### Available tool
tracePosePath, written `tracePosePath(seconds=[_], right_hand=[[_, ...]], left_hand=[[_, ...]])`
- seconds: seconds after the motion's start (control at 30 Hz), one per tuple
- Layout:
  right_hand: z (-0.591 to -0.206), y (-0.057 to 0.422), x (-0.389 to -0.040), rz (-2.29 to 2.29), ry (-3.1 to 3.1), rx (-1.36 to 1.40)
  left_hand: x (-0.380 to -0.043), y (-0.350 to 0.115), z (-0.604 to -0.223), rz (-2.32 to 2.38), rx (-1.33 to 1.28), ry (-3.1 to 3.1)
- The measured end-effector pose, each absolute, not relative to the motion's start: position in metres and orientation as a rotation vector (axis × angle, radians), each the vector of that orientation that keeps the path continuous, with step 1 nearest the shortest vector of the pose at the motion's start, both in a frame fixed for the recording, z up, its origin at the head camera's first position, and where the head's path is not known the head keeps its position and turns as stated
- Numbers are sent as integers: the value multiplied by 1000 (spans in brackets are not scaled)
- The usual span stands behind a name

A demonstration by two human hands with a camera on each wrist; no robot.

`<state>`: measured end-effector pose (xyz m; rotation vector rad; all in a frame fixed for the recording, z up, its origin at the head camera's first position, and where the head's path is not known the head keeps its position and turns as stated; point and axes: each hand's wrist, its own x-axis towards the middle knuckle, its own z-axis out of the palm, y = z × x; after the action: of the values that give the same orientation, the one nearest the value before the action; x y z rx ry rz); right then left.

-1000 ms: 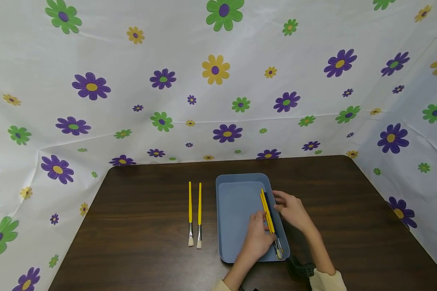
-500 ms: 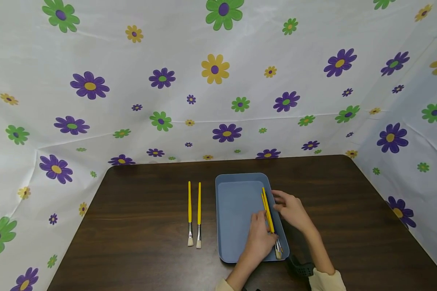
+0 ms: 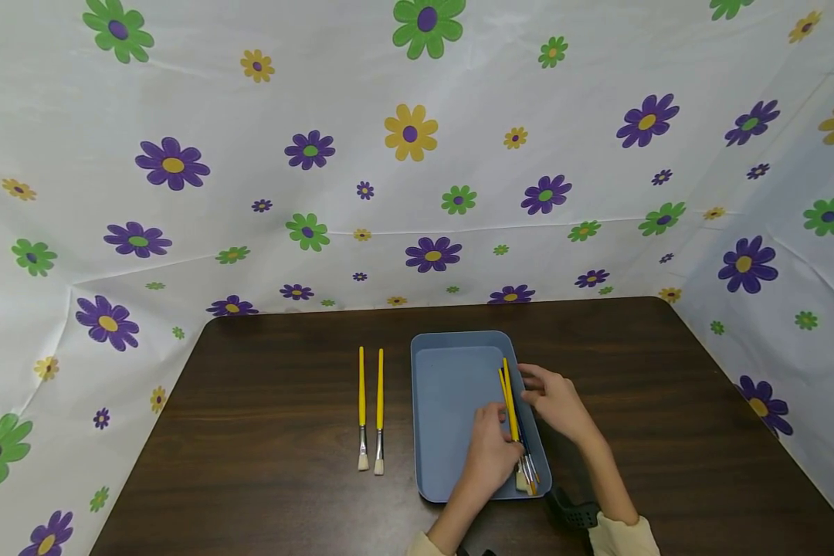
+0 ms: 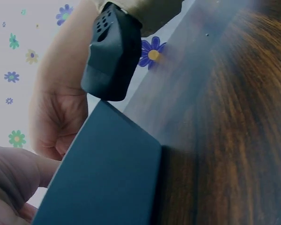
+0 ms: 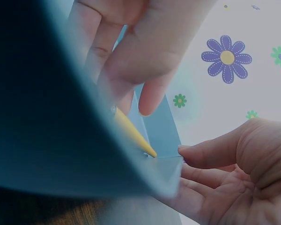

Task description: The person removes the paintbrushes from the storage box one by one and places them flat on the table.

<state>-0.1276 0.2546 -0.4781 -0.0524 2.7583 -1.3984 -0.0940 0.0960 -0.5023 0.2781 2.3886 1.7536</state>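
A shallow blue-grey tray (image 3: 452, 386) holds several paintbrushes along its right side. Yellow-handled paintbrushes (image 3: 510, 409) lie beside darker ones, their bristles (image 3: 523, 483) toward the near end. My left hand (image 3: 489, 448) reaches into the tray and pinches a yellow paintbrush near its metal collar; the fingertips are partly hidden. In the right wrist view, a yellow handle (image 5: 136, 132) shows beneath the left hand (image 5: 136, 51). Outside the tray's right wall, my right hand (image 3: 561, 403) touches the rim with thumb and fingers lightly bent; the right wrist view shows its thumb (image 5: 203, 153) against the edge.
Two yellow paintbrushes (image 3: 362, 394) lie side by side on the dark wooden table (image 3: 278, 432), left of the tray. Behind stands a white flowered cloth (image 3: 361, 93). A black strap (image 3: 578, 513) sits at the right wrist.
One yellow paintbrush's bristle end has shifted left inside the tray, so the bristles now spread apart. The left hand has moved slightly left. The right hand stays at the rim.
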Motion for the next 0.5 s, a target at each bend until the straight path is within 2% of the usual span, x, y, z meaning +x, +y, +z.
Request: tracePosePath(seconds=[0.5], right_hand=[[-480, 256, -128, -1411, 2740, -33]], left_hand=[[-100, 91, -507, 1910, 160, 2108]])
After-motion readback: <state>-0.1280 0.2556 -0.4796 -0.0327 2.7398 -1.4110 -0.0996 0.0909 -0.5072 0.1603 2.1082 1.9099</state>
